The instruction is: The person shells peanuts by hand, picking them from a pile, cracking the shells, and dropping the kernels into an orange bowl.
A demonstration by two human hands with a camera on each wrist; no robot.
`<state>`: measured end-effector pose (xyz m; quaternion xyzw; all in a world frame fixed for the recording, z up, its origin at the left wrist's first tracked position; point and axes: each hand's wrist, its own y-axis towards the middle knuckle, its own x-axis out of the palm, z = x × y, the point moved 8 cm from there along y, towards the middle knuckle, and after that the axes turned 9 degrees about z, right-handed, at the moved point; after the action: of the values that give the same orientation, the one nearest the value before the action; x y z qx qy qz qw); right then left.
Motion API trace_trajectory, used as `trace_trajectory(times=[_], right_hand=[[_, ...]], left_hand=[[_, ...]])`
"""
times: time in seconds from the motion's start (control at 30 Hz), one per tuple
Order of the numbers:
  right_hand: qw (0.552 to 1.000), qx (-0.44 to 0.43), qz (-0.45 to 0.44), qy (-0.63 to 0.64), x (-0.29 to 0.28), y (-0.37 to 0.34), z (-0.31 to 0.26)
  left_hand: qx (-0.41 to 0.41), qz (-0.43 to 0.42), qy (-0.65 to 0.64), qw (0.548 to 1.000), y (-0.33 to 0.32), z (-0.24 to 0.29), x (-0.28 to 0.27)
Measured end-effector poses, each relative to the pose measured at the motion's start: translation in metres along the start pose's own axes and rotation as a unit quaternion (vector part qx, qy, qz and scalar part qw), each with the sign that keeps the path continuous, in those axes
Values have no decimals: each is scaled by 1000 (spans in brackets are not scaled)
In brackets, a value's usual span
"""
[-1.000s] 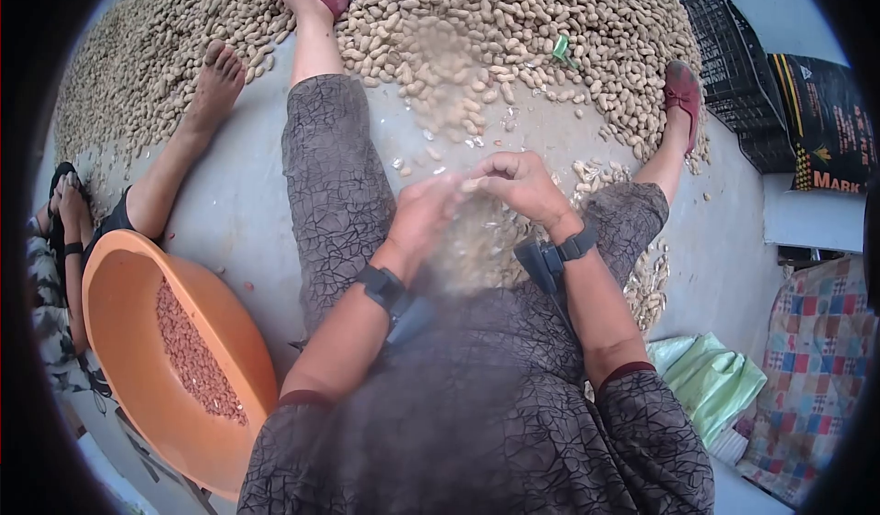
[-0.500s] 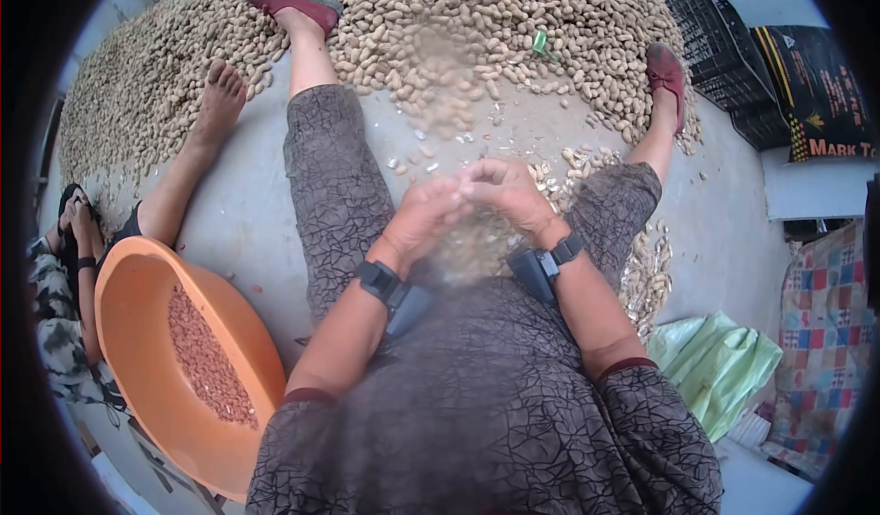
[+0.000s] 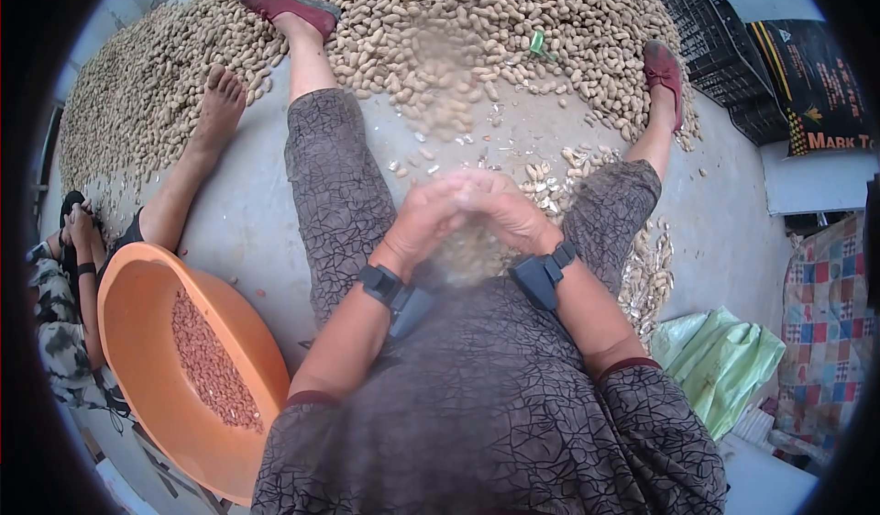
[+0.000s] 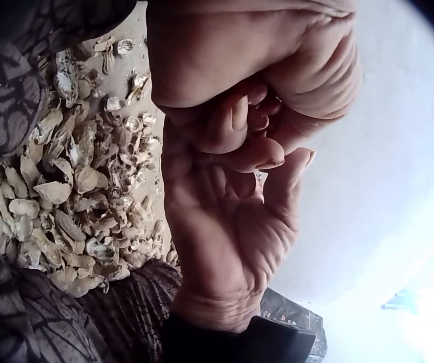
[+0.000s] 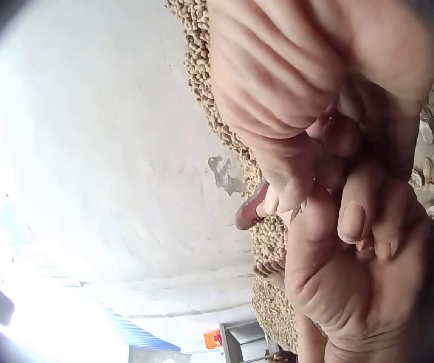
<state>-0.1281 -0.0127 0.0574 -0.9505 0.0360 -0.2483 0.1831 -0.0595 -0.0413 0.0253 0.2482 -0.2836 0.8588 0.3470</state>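
In the head view my left hand [image 3: 422,220] and right hand [image 3: 515,212] meet over my lap, fingers curled together. Reddish peanut kernels [image 4: 258,121] show inside the curled left fingers in the left wrist view. A bit of reddish kernel [image 5: 364,246] also peeks out beneath left fingertips in the right wrist view. Thumb and fingers of the right hand close against the left fingertips, around a peanut mostly hidden by the fingers. Under the hands lies a heap of broken shells [image 4: 73,200] between my legs.
A big pile of unshelled peanuts [image 3: 513,29] spreads ahead. An orange basin [image 3: 133,332] with red kernels stands at left, near another person's bare foot [image 3: 218,111]. At right are a black crate [image 3: 706,43], a black printed bag [image 3: 811,84] and a green sack [image 3: 720,364].
My hands have drawn closer, from fingertips meeting at a small pale peanut to overlapping fingers. The left hand, blurred earlier, is steadier. The head view has shifted slightly, then settled.
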Motion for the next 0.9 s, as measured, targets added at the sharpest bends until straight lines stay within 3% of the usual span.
trace_trajectory(times=[0.27,0.4,0.77,0.87,0.9], right_hand=[[998,-6,4,63,-3,1,5],[998,-10,-7,58,-3,0,4],[996,-54,71,-7,-13,2,4],[998,-22,54,18,-4,1,5],[998,-21,53,18,-4,1,7]], left_hand=[[5,14,42,999,-5,3,6],[10,25,32,999,-7,4,7],[4,31,-1,1000,-8,-2,3],[18,19,-26,999,-5,-1,2],[21,49,-15,998,-3,-2,0]])
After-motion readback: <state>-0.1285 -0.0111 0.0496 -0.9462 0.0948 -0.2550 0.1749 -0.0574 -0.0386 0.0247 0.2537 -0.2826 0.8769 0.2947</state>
